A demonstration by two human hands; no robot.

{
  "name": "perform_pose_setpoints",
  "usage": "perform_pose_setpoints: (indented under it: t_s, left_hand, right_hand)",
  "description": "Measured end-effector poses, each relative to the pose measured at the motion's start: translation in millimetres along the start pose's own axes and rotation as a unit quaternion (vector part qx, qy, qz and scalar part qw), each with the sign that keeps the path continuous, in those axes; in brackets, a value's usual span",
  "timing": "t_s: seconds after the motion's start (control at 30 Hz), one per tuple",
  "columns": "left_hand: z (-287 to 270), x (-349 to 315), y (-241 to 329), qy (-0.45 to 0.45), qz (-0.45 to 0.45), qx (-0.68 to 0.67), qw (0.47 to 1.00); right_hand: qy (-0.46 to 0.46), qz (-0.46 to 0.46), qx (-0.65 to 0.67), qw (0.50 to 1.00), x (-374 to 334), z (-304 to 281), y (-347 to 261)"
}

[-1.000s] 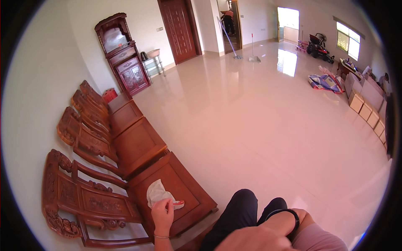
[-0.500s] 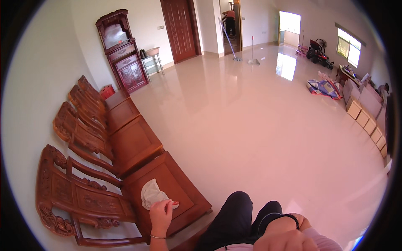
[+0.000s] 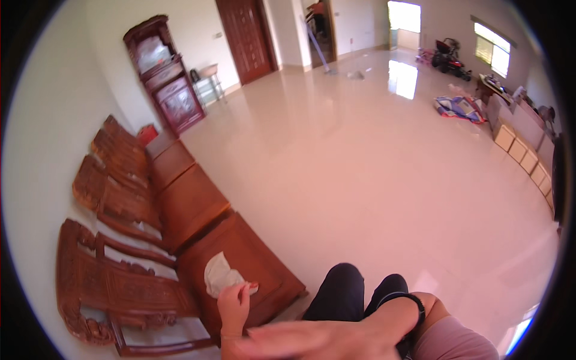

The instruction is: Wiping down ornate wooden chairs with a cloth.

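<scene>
The crumpled fabric cloth [image 3: 221, 277] is plain cream against the reddish-brown of the square wooden seat [image 3: 246, 245]. The long trousers [image 3: 337, 291] are solid black, the broad glossy floor [image 3: 336, 186] pale pinkish-beige, the rumpled fabric bundle [image 3: 459, 109] patchy blue, white and red, the square-faced boxes [image 3: 517, 149] light tan.

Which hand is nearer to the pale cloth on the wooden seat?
Left. The left hand is at the near edge of the cloth; the right hand is farther away, to its lower right in view.

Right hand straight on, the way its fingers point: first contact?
Likely the left forearm: the right hand overlaps it in view, though depth is unclear and it might pass above.
</scene>
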State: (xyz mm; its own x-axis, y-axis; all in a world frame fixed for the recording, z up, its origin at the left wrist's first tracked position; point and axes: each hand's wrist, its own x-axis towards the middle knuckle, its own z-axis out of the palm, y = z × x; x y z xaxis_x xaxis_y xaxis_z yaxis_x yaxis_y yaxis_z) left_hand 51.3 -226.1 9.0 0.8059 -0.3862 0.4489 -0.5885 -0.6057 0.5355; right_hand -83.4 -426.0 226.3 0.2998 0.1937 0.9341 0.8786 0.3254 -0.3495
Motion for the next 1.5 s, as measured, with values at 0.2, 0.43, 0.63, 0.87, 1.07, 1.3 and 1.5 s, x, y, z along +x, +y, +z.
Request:
perform_pose_setpoints:
  t_s: [0.2, 0.43, 0.63, 0.87, 1.07, 1.3, 1.5]
  left_hand:
    - [-2, -6, 0, -0.006, -0.003, -0.010, 1.000]
    - [3, 3, 9, -0.021, 0.002, -0.035, 0.999]
    - [4, -5, -6, -0.035, -0.041, -0.043, 0.998]
    - [-2, -19, -13, -0.029, -0.062, -0.023, 0.997]
    - [32, -10, -18, -0.041, -0.079, -0.125, 0.988]
    - [58, -64, -153, 0.065, -0.291, -0.047, 0.953]
    - [82, -64, -216, 0.042, -0.263, 0.062, 0.962]
  right_hand:
    - [0.113, -0.202, 0.007, 0.973, 11, 13, 16]
    - [0.254, -0.241, 0.120, 0.929, 21, 22, 2]
    - [0.317, -0.087, 0.214, 0.920, -12, 12, -9]
    - [0.332, 0.046, 0.120, 0.935, 27, 34, -59]
    - [0.246, 0.069, -0.103, 0.961, -60, -28, -51]
    - [0.165, 0.456, -0.364, 0.795, -186, -73, 68]
    - [-0.125, 0.595, -0.413, 0.678, -298, -59, 100]
